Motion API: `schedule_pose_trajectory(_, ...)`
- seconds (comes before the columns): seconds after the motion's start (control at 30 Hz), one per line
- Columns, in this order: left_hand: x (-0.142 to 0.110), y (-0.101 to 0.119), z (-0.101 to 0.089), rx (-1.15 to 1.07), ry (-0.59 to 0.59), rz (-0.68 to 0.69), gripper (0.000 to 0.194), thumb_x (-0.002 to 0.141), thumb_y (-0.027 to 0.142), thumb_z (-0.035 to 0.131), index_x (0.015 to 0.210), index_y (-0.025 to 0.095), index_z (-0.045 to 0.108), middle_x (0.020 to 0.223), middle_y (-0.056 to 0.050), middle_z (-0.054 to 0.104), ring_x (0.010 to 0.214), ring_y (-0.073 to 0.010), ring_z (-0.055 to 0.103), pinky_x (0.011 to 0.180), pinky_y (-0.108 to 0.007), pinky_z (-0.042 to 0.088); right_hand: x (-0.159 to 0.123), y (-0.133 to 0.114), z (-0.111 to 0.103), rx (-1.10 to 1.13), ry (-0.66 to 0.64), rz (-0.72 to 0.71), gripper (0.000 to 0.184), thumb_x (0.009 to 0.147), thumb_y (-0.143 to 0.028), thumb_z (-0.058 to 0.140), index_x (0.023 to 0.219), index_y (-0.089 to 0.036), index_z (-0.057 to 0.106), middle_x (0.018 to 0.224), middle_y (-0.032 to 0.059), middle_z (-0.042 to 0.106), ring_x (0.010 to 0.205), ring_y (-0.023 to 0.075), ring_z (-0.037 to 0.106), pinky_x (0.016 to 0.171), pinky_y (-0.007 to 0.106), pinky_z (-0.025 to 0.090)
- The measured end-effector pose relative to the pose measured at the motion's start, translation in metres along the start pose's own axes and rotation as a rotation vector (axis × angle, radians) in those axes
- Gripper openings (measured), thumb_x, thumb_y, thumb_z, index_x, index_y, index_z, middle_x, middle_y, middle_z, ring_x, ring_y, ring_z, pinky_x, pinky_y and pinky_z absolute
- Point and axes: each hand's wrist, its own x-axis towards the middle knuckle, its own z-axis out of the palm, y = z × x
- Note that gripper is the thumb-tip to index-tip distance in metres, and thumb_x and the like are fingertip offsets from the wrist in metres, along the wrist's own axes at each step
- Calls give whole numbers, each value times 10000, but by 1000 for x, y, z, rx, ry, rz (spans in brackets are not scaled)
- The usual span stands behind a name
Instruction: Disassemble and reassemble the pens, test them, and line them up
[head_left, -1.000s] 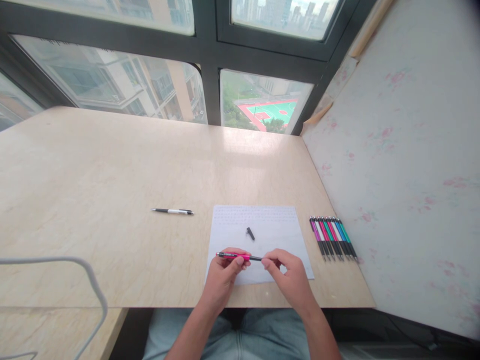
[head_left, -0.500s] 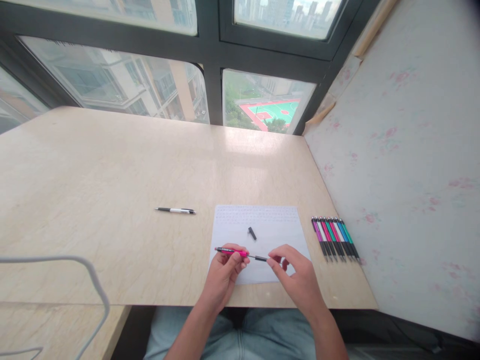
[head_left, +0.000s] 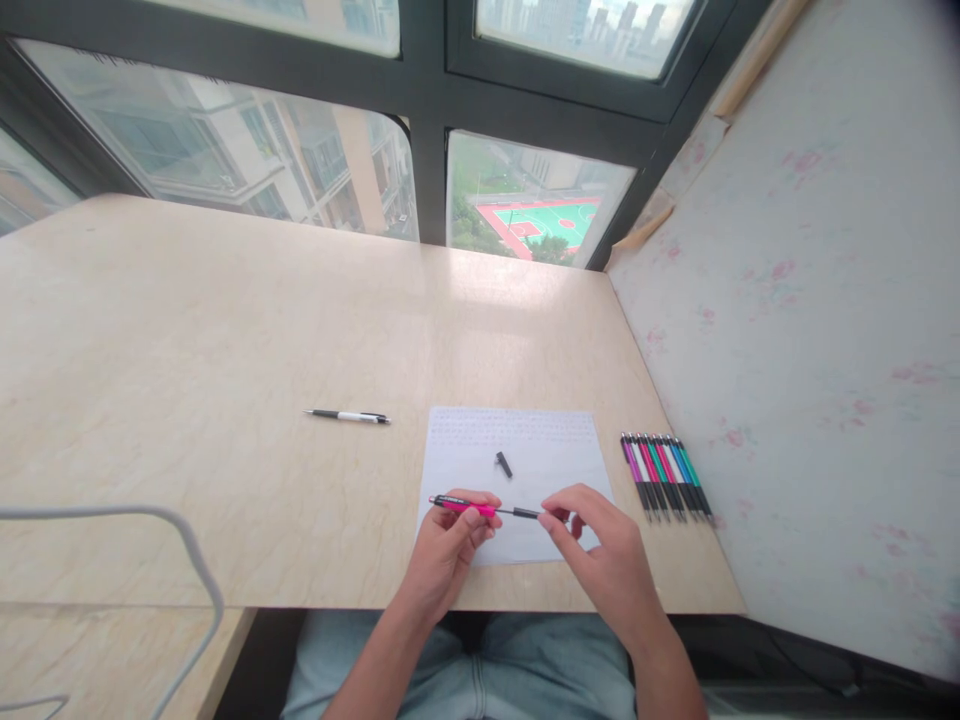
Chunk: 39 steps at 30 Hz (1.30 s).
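The person's left hand [head_left: 444, 550] holds a pink pen barrel [head_left: 481, 509] over the near part of a white sheet of paper [head_left: 459, 465], thumb and fingers closed around it, its black end pointing out to the left. The right hand [head_left: 606, 550] pinches the far end of a black grip section [head_left: 525, 513] between thumb and forefinger, the other fingers curled in. A thin rod [head_left: 506, 511] bridges the gap between barrel and grip section, all three lying roughly in one line, almost level. Just beyond the hands, a small black clip-like piece [head_left: 503, 465] rests at a slant on the sheet, whose upper part bears rows of faint writing. To the left of the paper, a black-and-white pen [head_left: 347, 416] lies on the pale tabletop [head_left: 225, 370], its tip facing left. To the right, a row of pens [head_left: 666, 475] in purple, white, pink, green and blue lies side by side, black grips toward the person, near the floral-patterned wall [head_left: 810, 400]. A grey-white cable [head_left: 196, 560] loops at the lower left, and a dark window frame [head_left: 429, 180] stands behind the table.
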Motion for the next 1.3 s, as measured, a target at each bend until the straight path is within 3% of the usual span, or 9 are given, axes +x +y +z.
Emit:
schedule_pose_trajectory(0.33,1,0,-10,-207,22,-80,301,714,316,832,908,177,648,885,-51,743,728,-111,689,660,-181,558,2,-17,-12,-77,15,-61,113,934,-246,563,880,-220,659,788,48,662,666,166,601,576,272,511)
schedule_pose_trajectory(0.6,0,1,-9,-234,-49,-87,264,728,291,824,894,174,655,902,-59,748,747,-109,699,673,-175,564,8,-22,-5,-95,-24,-90,91,929,-225,575,892,-218,657,817,46,670,675,160,598,571,260,511)
schedule_pose_trajectory(0.8,-1,2,-7,-223,-24,-116,283,726,293,827,909,177,646,832,-45,743,699,-103,691,628,-160,552,6,-22,-9,-114,-11,-95,80,923,-226,583,893,-220,657,819,47,673,667,165,594,584,272,504)
schedule_pose_trajectory(1.1,2,2,-7,-254,12,-102,262,730,262,825,906,178,650,848,-46,741,701,-91,687,633,-144,552,-2,-10,-33,-142,49,-46,78,918,-279,609,881,-230,658,810,30,676,610,154,574,609,292,495)
schedule_pose_trajectory(1.3,4,1,-8,-269,37,-85,273,720,258,833,908,176,653,864,-63,750,697,-96,695,644,-153,564,-3,21,-32,-145,165,120,154,891,-356,623,871,-218,689,817,39,696,670,175,624,592,285,514)
